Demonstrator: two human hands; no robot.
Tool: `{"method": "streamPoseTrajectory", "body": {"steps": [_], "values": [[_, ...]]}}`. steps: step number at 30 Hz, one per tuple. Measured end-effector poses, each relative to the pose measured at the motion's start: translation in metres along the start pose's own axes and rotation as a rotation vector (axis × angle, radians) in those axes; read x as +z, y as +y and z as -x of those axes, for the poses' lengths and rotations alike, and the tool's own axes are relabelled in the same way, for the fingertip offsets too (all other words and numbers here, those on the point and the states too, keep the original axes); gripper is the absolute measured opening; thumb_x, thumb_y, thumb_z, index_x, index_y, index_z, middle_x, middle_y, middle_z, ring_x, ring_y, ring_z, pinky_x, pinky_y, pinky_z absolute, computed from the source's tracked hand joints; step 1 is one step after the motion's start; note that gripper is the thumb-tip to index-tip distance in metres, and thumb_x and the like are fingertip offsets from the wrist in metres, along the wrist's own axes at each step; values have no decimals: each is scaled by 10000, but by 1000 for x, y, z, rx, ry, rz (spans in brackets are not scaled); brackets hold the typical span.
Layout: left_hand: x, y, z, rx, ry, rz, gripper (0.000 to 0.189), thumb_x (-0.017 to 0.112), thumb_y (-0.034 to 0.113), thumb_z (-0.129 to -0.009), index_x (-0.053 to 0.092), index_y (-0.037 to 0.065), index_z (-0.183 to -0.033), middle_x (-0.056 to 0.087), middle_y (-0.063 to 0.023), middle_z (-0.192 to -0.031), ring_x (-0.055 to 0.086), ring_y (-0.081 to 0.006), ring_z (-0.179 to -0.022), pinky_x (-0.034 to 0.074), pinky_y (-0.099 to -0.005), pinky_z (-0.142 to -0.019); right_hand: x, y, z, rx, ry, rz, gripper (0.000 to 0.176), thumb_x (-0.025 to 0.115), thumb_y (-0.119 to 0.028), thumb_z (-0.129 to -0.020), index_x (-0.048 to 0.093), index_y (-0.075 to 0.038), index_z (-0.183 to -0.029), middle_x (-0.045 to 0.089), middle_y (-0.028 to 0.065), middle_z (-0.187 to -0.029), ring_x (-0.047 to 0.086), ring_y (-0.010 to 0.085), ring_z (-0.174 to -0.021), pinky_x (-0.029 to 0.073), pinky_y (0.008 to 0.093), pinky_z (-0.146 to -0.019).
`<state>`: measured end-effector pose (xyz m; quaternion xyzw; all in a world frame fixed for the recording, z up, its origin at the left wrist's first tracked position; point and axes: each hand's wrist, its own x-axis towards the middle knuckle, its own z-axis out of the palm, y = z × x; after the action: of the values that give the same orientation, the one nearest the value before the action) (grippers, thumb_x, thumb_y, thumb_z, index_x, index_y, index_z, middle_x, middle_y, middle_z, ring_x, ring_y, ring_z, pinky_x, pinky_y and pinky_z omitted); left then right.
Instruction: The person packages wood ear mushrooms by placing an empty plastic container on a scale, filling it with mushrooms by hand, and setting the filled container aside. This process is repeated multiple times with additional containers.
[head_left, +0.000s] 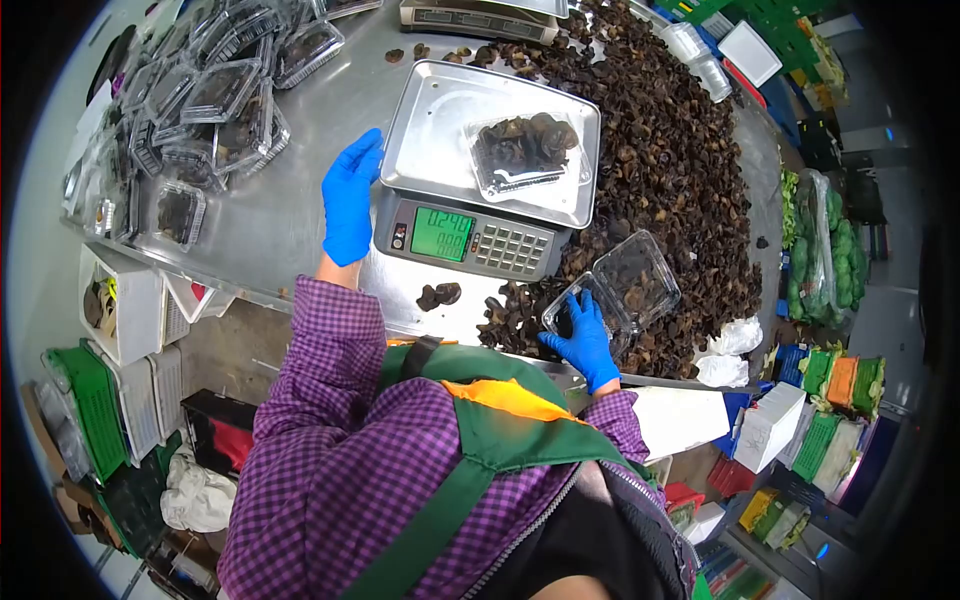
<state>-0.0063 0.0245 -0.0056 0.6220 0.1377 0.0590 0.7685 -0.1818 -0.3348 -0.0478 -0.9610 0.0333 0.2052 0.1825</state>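
Observation:
My left hand (pixel 350 195), in a blue glove, is beside the left edge of the scale's metal tray (pixel 430 130), fingers stretched out and holding nothing. On that tray sits a clear plastic clamshell container with dark, wrinkled mushroom-like pieces (pixel 525 145) in it. The digital scale (pixel 480 240) has a lit green display that seems to read 0.240. My right hand (pixel 583 335), also gloved in blue, grips the near half of an open clear clamshell container (pixel 640 275), thumb at its left side. This container lies among the loose dark pieces; its contents are hard to make out.
A large heap of dark pieces (pixel 680 170) spreads over the right of the metal table (pixel 330 90). Closed, filled clamshells (pixel 220 90) are piled at the left. A second scale (pixel 480 20) stands at the back. Crates (pixel 105 400) stand below the table.

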Motion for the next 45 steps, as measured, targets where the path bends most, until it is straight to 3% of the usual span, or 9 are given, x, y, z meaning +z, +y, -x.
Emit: {"method": "streamPoseTrajectory", "body": {"steps": [7, 10, 31, 36, 45], "values": [[3, 11, 7, 24, -21, -17, 364, 591, 203, -881, 603, 95, -1229, 599, -12, -1240, 532, -106, -1084, 380, -285, -958, 5, 3, -4, 6, 8, 12, 934, 786, -457, -670, 374, -48, -1402, 263, 307, -1456, 283, 457, -1335, 342, 467, -1068], [5, 10, 5, 47, -4, 52, 325, 621, 136, -880, 621, 46, -1192, 630, -49, -1188, 561, -114, -1047, 420, -265, -913, 5, 2, -4, 2, 15, 26, 925, 782, -463, -671, 383, -51, -1397, 268, 302, -1456, 284, 458, -1333, 346, 474, -1063], [-1, -2, 5, 14, -14, 28, 303, 625, 141, -876, 641, 81, -1173, 640, -10, -1172, 560, -95, -1015, 420, -262, -883, 12, 1, -5, 22, 39, 57, 914, 774, -475, -675, 400, -33, -1382, 266, 300, -1454, 271, 466, -1335, 336, 466, -1070], [-3, -1, 5, -5, -34, -4, 336, 612, 186, -876, 625, 104, -1202, 616, -2, -1205, 541, -93, -1057, 385, -268, -943, 12, 0, -4, 30, 46, 54, 926, 778, -480, -671, 393, -36, -1387, 265, 298, -1456, 275, 458, -1336, 346, 461, -1065], [1, 2, 7, -25, -39, 0, 331, 615, 170, -873, 627, 104, -1198, 618, 0, -1200, 541, -95, -1061, 391, -269, -938, 11, -5, -5, 29, 74, 65, 903, 784, -467, -666, 414, -31, -1364, 286, 299, -1442, 308, 457, -1315, 367, 459, -1049]]}}
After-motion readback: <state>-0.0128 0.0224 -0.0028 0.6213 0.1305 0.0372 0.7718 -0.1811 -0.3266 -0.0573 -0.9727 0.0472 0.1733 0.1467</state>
